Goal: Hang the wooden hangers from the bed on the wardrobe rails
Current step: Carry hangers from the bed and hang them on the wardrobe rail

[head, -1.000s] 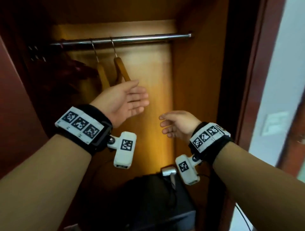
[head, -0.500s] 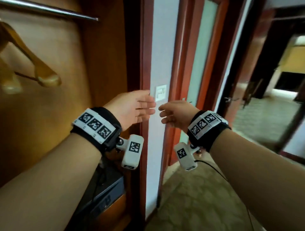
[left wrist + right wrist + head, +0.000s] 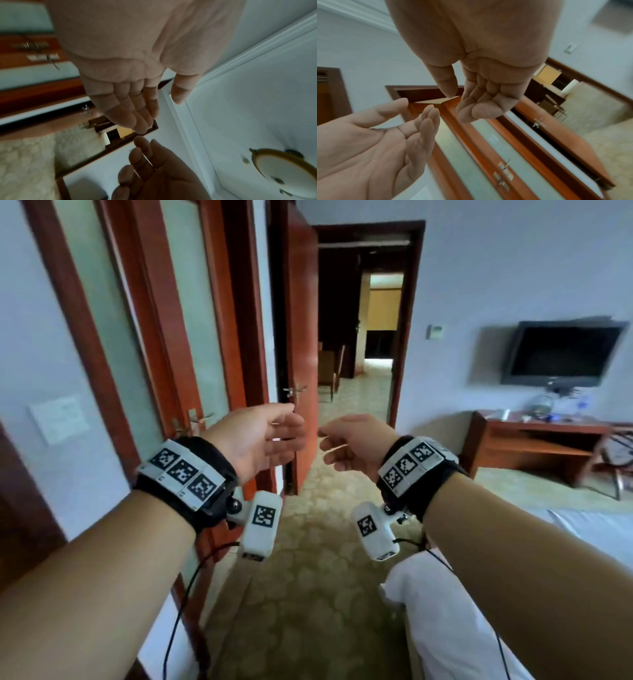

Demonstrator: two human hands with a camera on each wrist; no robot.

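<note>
Both hands hang empty in front of me at chest height. My left hand (image 3: 270,436) has relaxed, nearly straight fingers, its palm (image 3: 120,56) facing right. My right hand (image 3: 346,445) is loosely curled with nothing in it; its fingers (image 3: 481,108) bend lightly toward the palm. The two hands are a short gap apart. No wooden hanger and no wardrobe rail shows in any view. The white bed (image 3: 455,628) fills the lower right of the head view, partly behind my right forearm.
Red-brown doors with frosted glass (image 3: 191,313) line the left wall. An open wooden door (image 3: 301,344) leads to a hallway straight ahead. A wall TV (image 3: 558,354) hangs above a wooden desk (image 3: 534,440) at right. Patterned floor (image 3: 308,594) runs between the doors and the bed.
My view has swung right, from the wardrobe with hangers on its rail, past the door frame, to the room and bed. Both hands stayed empty and moved with me.
</note>
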